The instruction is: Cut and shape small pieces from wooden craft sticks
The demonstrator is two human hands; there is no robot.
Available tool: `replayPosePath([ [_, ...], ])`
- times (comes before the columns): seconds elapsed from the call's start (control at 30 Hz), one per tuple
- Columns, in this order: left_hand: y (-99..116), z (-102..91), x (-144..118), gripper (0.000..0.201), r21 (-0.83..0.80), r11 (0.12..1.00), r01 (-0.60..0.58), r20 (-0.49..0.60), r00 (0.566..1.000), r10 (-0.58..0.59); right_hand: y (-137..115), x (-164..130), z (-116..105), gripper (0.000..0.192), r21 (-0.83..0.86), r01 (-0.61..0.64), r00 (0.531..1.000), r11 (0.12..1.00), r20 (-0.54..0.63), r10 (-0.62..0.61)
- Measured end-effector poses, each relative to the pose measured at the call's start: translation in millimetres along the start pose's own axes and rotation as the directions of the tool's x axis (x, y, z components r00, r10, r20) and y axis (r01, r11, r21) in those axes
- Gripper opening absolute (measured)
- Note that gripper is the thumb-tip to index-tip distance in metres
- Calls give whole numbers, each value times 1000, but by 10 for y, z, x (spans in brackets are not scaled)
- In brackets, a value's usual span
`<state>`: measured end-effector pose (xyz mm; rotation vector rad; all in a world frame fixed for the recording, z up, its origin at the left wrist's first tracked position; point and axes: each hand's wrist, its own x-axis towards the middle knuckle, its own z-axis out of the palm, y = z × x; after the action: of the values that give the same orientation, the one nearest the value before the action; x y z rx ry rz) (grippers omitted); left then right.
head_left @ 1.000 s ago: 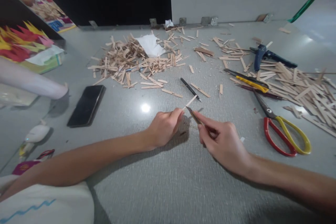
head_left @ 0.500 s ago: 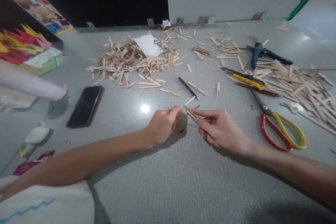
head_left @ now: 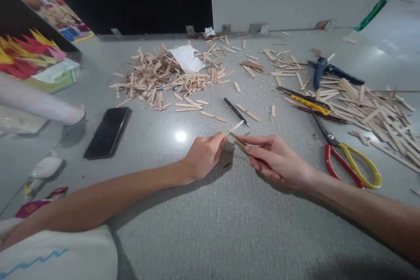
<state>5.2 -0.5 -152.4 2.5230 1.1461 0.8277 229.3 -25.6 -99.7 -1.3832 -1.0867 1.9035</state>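
Observation:
My left hand (head_left: 206,156) is closed around a thin wooden stick (head_left: 236,127), whose pale end sticks out past the fingertips. Pinched in my right hand (head_left: 274,157) is a slim craft knife (head_left: 238,141) with a yellowish and metallic body. Its tip meets the stick, or nearly so, just beside my left fingers; the exact contact is too small to tell. A black pen (head_left: 235,110) lies right behind the stick's end, with a loose wooden stick (head_left: 248,113) alongside it.
Stick scraps (head_left: 147,74) form a heap at the back left, under white paper (head_left: 187,57). On the right lie red-and-yellow-handled scissors (head_left: 331,140), a yellow cutter (head_left: 310,103), a dark blue tool (head_left: 320,70) and more sticks (head_left: 377,109). A phone (head_left: 107,133) rests left, near another person's arm (head_left: 39,98).
The craft knife has tilted slightly in my right hand, showing less of its yellow face. My left hand keeps its grip on the stick. The view has shifted a little.

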Motion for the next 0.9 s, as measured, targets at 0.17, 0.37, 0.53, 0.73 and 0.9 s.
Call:
replayPosePath([
  [0.17, -5, 11, 3, 42, 4, 999, 38, 21, 999, -38, 75, 12, 76, 60, -25, 28, 1000, 999, -13, -28],
  [0.37, -11, 7, 4, 43, -8, 998, 57, 53, 997, -56, 124, -25, 189, 56, -104, 107, 990, 989, -81, -116],
  [0.53, 5, -15, 10, 40, -35, 997, 67, 61, 996, -65, -7, -2, 116, 54, -113, 31, 999, 993, -24, -34],
  [0.73, -16, 5, 28, 38, -108, 993, 50, 17, 999, -48, 150, -20, 206, 61, -78, 133, 988, 988, -66, -138],
  [0.9, -19, 1, 64, 39, -164, 981, 106, 51, 994, -99, 25, -17, 142, 54, -81, 79, 991, 994, -105, -87],
])
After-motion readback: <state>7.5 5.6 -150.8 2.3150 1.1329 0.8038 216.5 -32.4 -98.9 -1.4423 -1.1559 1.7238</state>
